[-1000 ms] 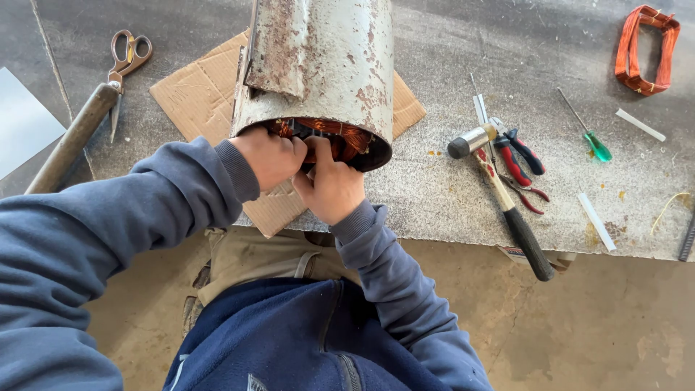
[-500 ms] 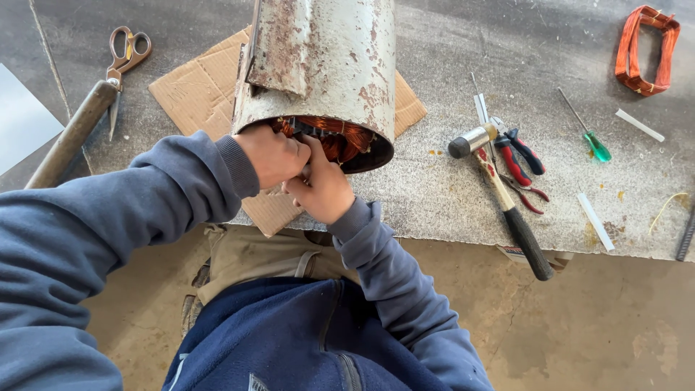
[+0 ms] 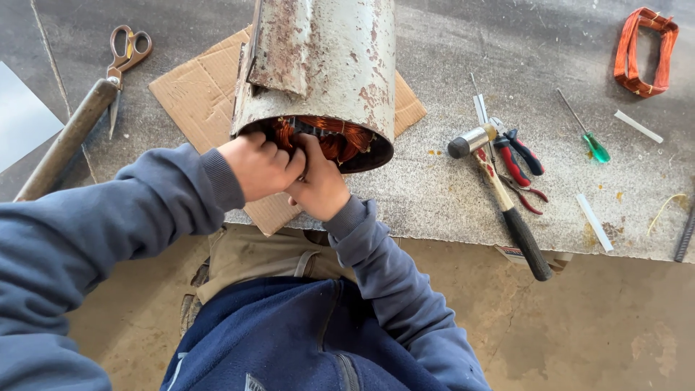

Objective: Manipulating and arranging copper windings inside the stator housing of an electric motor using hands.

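rust-flecked grey steel forms the single motor housing (image 3: 322,65), a cylinder lying on one sheet of cardboard (image 3: 195,90) atop the speckled workbench (image 3: 449,188), its open end facing the person. copper windings (image 3: 329,137) show inside that mouth. two hands work at the opening: the left hand (image 3: 260,166) is curled into a fist at the lower rim, fingers closed against the windings, and the right hand (image 3: 318,185) presses beside it, touching it, with fingers reaching up into the copper; whether either hand actually pinches a wire cannot be told, as the fingertips are hidden. both sleeves are blue-grey.

to the right of the housing lie one hammer (image 3: 499,195) with a black grip overhanging the bench edge, one pair of red-handled pliers (image 3: 517,174) crossing just beside its head, one green-handled screwdriver (image 3: 586,137), and two white strips (image 3: 595,222), well apart from each other. one loose coil of copper wire (image 3: 644,51) rests at the far right corner. to the left, one pair of scissors (image 3: 123,61) lies touching one brown wooden handle (image 3: 69,141), near a pale sheet (image 3: 22,116) at the frame edge.
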